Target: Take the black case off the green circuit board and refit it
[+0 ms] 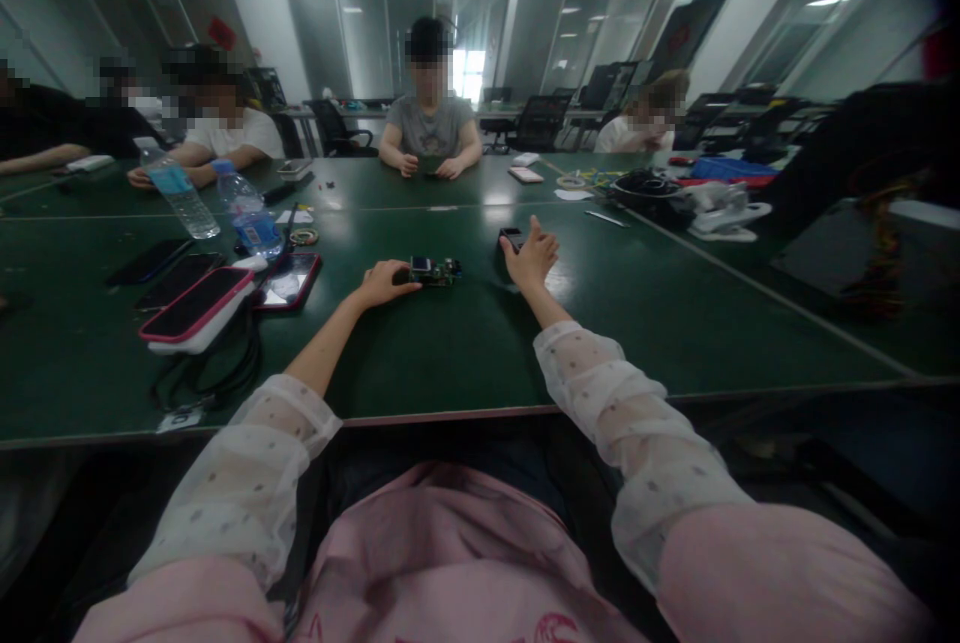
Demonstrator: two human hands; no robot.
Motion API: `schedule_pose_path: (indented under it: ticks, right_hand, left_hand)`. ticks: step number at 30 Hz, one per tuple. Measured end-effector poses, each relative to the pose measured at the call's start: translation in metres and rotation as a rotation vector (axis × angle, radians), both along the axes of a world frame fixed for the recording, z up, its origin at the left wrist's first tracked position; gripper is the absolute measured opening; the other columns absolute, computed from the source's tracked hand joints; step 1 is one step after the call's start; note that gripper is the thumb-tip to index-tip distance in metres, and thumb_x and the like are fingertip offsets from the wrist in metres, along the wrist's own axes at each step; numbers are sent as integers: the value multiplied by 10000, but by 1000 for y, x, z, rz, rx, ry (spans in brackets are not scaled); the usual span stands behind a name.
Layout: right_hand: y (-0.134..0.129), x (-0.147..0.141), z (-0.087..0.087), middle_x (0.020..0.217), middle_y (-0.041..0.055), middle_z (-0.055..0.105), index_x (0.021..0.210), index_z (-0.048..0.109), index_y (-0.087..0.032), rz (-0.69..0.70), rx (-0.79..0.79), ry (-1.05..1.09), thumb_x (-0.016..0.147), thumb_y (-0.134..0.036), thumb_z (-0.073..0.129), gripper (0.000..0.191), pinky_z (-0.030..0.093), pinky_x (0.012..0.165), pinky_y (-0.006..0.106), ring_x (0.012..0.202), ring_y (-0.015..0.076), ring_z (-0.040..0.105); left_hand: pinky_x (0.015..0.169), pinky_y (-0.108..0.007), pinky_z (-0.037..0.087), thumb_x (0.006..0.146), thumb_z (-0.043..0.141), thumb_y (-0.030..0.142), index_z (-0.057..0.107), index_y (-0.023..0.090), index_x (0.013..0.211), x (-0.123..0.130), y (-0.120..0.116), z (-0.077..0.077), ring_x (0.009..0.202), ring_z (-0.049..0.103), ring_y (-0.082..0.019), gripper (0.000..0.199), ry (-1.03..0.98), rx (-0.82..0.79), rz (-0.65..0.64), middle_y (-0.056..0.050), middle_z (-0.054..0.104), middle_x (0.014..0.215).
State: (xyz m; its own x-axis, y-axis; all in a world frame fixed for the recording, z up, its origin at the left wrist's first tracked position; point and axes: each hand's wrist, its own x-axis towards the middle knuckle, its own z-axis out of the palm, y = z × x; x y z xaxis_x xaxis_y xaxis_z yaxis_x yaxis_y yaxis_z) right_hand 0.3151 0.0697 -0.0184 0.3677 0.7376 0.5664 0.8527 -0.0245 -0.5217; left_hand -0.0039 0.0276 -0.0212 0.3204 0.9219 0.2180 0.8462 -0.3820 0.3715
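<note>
A small green circuit board with a little screen at its left end is at the middle of the table. My left hand is closed at the board's left end, thumb along the near side. Further right, a small black box-like device shows beside my right hand. The right thumb lies against this device and one finger points up; the hand partly hides it, so its kind cannot be made out.
Phones lie at left, a pink-edged one on a white object, another beside it. Two water bottles stand behind them. Black and white gear and a pen lie at right. Across the green table sit several people.
</note>
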Motion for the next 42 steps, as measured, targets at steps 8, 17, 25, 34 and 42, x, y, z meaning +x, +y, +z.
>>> schedule_pose_path:
  ticks: [8,17,25,34,42]
  right_hand:
    - [0,4,-1,1257,181,420,1319,513,-214,82,-78,-39,879,-433,576,495,335,977,555,1222,366,370]
    - [1,8,-4,1188,174,495,1268,496,-158,89,-120,11,790,-214,665,511,390,978,529,1168,335,466]
    - [28,7,-3,1216,185,550,1217,482,-125,292,46,216,744,-243,686,529,379,1045,514,1173,315,508]
    - [-3,-36,25,1195,108,608,1224,531,-199,978,63,319,694,-487,754,643,443,1008,483,1127,296,565]
    - [-23,-50,29,1249,107,571,1235,540,-210,1186,-110,316,693,-469,768,643,478,981,470,1156,292,546]
  left_hand:
    - [1044,-482,374,801,543,695,571,258,1244,0,0,0,1279,470,-306,624,8,-13,15,-64,570,1357]
    - [1043,-472,378,799,540,700,573,245,1242,0,1,0,1269,479,-302,636,2,-11,2,-67,573,1349]
    - [1043,-485,372,808,541,683,574,266,1245,1,1,1,1278,466,-311,605,7,-21,14,-60,571,1348]
    - [1060,-496,359,806,548,684,570,273,1252,0,1,-1,1298,454,-312,607,11,-13,28,-65,555,1377]
    - [1064,-500,356,809,571,654,569,260,1271,1,2,-2,1303,460,-320,608,11,-13,38,-82,567,1369]
